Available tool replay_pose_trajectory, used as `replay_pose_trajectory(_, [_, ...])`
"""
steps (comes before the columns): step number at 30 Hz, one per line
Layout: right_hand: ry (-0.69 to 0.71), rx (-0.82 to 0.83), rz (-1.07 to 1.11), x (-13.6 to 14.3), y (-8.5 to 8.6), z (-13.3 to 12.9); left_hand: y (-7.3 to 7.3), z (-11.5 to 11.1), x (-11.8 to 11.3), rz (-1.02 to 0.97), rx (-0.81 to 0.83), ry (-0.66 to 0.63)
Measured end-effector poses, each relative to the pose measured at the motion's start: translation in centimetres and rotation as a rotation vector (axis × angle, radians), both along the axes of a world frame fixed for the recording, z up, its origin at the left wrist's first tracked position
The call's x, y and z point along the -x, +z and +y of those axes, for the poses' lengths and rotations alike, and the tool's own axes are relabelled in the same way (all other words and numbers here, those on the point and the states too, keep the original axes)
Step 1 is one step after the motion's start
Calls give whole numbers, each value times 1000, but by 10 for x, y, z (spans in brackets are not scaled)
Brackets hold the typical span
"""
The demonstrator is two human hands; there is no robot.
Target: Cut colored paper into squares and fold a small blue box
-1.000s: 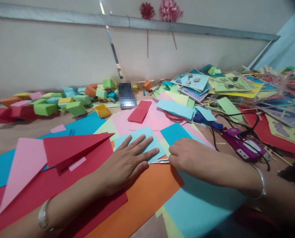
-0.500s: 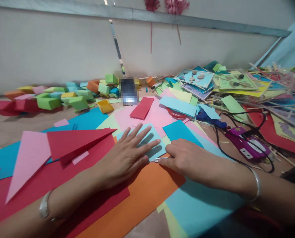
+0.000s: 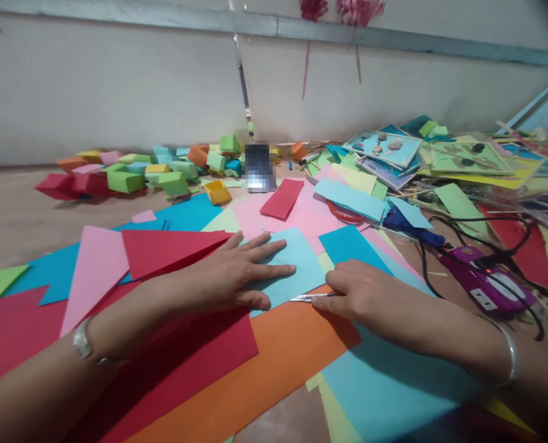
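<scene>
Pale blue paper [image 3: 308, 261] lies near the middle of the surface [image 3: 292, 418], its near edge over an orange sheet [image 3: 296, 344]. The left hand [image 3: 237, 271] is spread wide on the paper's left, seemingly to stop it sliding; the right hand [image 3: 357, 292] pinches a slim metal tool [image 3: 303, 298] low beside that edge, probably for steady control.

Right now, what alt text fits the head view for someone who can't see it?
A person's left hand lies spread over a small light blue sheet, while the right hand holds a slim metallic tool at the sheet's near edge, above orange paper. Folded paper boxes sit at back left, a purple power strip at right.
</scene>
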State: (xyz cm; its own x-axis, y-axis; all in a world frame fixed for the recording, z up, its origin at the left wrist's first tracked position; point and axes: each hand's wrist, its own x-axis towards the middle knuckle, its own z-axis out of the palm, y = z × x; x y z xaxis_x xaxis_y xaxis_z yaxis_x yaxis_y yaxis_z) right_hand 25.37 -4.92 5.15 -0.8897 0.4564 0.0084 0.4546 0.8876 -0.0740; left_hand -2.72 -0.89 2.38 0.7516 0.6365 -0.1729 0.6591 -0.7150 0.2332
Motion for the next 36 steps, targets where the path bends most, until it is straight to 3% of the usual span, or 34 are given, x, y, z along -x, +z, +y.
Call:
replay_pose_trajectory(14, [83,-23,-139,41,3,-5,-2,2,0,-6,8,-10])
replay_pose_trajectory(20, [82,5,-102,42,-1,-6,-3,2,2,-6,-2,-20])
replay_pose_trajectory(25, [94,58,-42,26,-1,-16,-2,2,1,12,1,-6])
replay_pose_trajectory(29, [-141,-134,94,-7,3,-10,6,-4,-8,66,-7,19])
replay_pose_trajectory(33, [-495,-160,-64,-39,4,13,18,-22,-24,155,-36,121])
replay_pose_trajectory(36, [-521,-180,-239,-43,5,29,21,-39,-36,183,-67,101])
